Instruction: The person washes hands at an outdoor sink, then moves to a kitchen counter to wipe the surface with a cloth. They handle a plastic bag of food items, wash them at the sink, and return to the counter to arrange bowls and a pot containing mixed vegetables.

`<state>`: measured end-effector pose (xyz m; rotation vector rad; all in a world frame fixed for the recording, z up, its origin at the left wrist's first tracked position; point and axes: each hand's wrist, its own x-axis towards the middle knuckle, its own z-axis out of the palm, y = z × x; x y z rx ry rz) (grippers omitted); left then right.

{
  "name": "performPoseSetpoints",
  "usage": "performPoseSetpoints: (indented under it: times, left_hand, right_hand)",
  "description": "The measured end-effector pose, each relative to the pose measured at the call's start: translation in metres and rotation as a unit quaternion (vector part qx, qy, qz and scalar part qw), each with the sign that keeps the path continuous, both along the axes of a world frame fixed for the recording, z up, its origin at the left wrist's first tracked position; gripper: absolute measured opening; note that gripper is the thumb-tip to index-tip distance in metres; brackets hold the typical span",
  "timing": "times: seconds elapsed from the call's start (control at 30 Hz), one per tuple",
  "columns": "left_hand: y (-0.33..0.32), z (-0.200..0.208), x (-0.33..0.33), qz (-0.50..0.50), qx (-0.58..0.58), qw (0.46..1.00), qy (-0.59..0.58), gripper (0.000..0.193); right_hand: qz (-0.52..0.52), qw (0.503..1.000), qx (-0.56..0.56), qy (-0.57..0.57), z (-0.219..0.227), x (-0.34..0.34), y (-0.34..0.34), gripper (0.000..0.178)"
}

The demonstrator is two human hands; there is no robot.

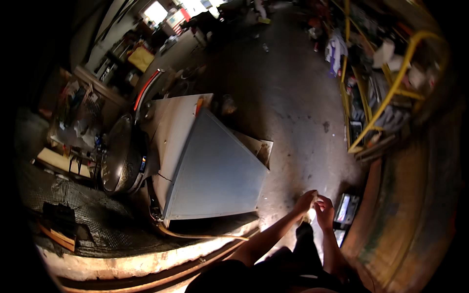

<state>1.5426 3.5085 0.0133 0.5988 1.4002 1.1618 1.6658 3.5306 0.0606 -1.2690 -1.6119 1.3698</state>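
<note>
My left hand (306,201) and my right hand (323,212) meet in front of me at the lower right, above the floor. Their fingers are bent and pinched together at the tips. Whatever lies between the fingertips is too small and dim to name. Just below the hands a bright glare hides detail. Close to my right hand, on its right, lies a dark case or device with a pale, lit-looking face (347,208). A large grey metal panel (220,168) with slanted sides stands to the left of my left hand.
Left of the panel stand a round dark drum (119,156) and a red curved tube (145,90). A hose (195,236) runs along the ledge (146,266) at the lower left. On the right is a yellow-framed rack (386,110) full of clutter, with long wooden boards (405,210) below it.
</note>
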Motion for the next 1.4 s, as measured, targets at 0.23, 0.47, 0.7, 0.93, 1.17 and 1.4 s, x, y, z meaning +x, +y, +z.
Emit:
performPoseSetpoints:
  times: [0.23, 0.47, 0.7, 0.93, 1.17, 1.4]
  left_hand:
    - [0.145, 0.091, -0.07, 0.07, 0.126, 0.957, 0.253, 0.027]
    - [0.259, 0.121, -0.202, 0.2, 0.152, 0.89, 0.38, 0.021]
    - [0.375, 0.217, -0.346, 0.309, 0.12, 0.855, 0.399, 0.023]
    - [0.409, 0.242, -0.487, 0.194, -0.087, 0.846, 0.49, 0.019]
    - [0.373, 0.217, -0.603, 0.321, -0.052, 0.793, 0.516, 0.024]
    - [0.273, 0.136, -0.59, 0.38, -0.4, 0.702, 0.451, 0.026]
  right_hand:
    - [0.027, 0.999, 0.021, 0.028, 0.053, -0.079, 0.168, 0.022]
    - [0.111, 0.99, 0.09, -0.004, 0.11, -0.222, 0.304, 0.018]
    - [0.157, 0.928, -0.223, 0.255, 0.139, -0.376, 0.418, 0.032]
    - [0.478, 0.737, -0.347, 0.33, 0.135, -0.544, 0.478, 0.034]
    - [0.457, 0.65, -0.57, 0.209, 0.049, -0.735, 0.537, 0.024]
    - [0.519, 0.688, -0.507, -0.018, 0.08, -0.837, 0.483, 0.021]
